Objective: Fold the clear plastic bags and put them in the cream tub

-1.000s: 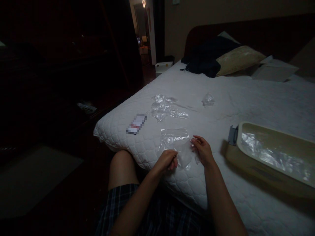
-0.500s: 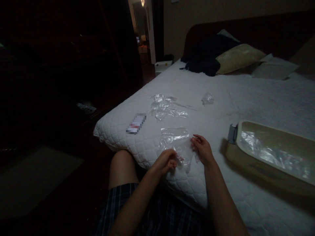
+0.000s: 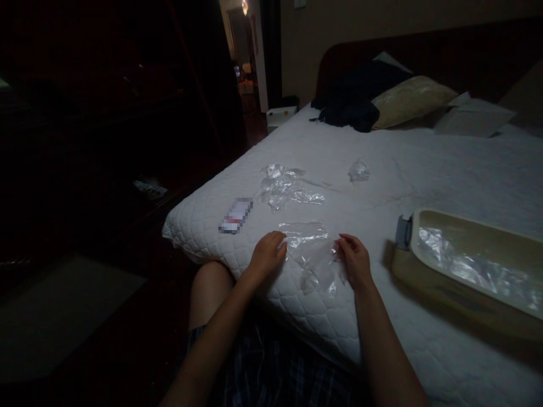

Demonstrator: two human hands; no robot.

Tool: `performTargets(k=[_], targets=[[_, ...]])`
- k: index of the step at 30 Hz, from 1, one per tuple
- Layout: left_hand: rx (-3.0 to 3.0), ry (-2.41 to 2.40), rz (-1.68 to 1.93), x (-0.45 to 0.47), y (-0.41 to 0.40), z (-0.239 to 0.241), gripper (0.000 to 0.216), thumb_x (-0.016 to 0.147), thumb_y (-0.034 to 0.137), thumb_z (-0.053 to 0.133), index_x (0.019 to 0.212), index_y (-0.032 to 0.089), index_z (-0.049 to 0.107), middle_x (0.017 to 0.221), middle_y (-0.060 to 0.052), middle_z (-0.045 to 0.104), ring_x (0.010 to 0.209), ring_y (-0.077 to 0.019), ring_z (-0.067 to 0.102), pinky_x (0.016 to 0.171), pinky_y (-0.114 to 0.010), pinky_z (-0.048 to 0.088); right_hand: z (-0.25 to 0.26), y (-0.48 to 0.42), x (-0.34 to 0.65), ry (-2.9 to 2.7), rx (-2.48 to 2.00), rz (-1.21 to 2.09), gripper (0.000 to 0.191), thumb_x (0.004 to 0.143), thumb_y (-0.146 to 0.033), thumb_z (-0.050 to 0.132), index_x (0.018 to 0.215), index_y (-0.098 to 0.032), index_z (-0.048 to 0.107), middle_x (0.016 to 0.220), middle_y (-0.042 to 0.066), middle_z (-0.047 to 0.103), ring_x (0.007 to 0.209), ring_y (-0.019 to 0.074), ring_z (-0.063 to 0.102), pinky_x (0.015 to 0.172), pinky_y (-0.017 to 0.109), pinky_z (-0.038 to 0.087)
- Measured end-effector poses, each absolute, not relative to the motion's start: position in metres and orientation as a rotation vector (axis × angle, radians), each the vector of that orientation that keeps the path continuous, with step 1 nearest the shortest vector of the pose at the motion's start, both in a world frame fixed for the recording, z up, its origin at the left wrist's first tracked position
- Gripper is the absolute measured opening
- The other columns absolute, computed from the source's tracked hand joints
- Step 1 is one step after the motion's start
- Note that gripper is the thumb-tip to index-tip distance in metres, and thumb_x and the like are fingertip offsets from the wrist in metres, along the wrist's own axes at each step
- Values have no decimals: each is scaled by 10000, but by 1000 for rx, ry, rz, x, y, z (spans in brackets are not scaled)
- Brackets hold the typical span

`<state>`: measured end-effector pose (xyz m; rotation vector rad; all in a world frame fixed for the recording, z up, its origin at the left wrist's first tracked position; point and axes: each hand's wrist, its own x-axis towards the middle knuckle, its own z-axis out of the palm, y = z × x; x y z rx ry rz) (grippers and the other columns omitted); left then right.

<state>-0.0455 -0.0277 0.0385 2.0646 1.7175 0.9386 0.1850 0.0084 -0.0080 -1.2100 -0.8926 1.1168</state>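
The corner edge of the white quilted bed [image 3: 339, 316] runs just under your wrists, with open quilt beyond your fingers. Your left hand [image 3: 268, 254] and right hand [image 3: 354, 260] rest apart, fingers curled, each touching a side of the clear crumpled plastic bag [image 3: 316, 254] lying between them. The beige plastic tub [image 3: 462, 282] sits near your right hand.

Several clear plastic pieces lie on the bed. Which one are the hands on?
The clear plastic piece nearest the bed's front edge, stretched between the left hand and right hand. The crumpled pile and small wad lie farther back, untouched.
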Motion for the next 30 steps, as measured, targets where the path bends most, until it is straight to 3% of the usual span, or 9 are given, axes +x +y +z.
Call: performTargets(k=[6,10,14,19,25,30], targets=[[2356,1568,749,-46,-8,20,305,831,252,415,1105,182,530,1243,-99,491,1211,-200,372,1041,-418,205,4,7,190,-879,-1266,805,206,685,-354,608,837,-217,593,774,3,597,700,123,567,613,256,463],[2323,1499,782,-45,14,13,316,854,275,377,1120,193,526,1275,-92,470,1253,-190,319,1056,-444,136,18,19,200,-1054,-1286,954,221,688,-378,611,838,-216,607,784,20,615,677,129,566,613,264,455],[2298,1508,746,-44,36,6,376,843,353,397,1170,197,498,1313,-83,432,1272,-190,289,1059,-431,154,13,37,206,-1240,-1302,1116,324,649,-437,643,869,-201,614,805,49,645,706,167,584,602,281,453],[2239,1544,841,-45,45,-3,463,790,402,486,1207,201,470,1362,-75,361,1253,-195,324,1061,-410,196,-13,43,205,-1362,-1345,976,348,657,-451,632,878,-183,615,857,57,649,811,194,589,759,348,452],[1969,1490,1094,-48,49,-13,462,768,376,531,1200,218,481,1287,-67,463,1185,-204,421,1017,-414,307,-21,40,206,-1410,-1346,902,341,683,-422,615,925,-182,600,899,69,642,832,197,595,805,373,455],[2044,1505,1114,-48,45,-17,440,734,352,580,1143,200,528,1247,-81,500,1153,-204,455,1020,-415,303,-23,36,204,-1549,-1379,713,344,703,-421,594,948,-181,611,942,79,636,849,204,591,803,385,461]])
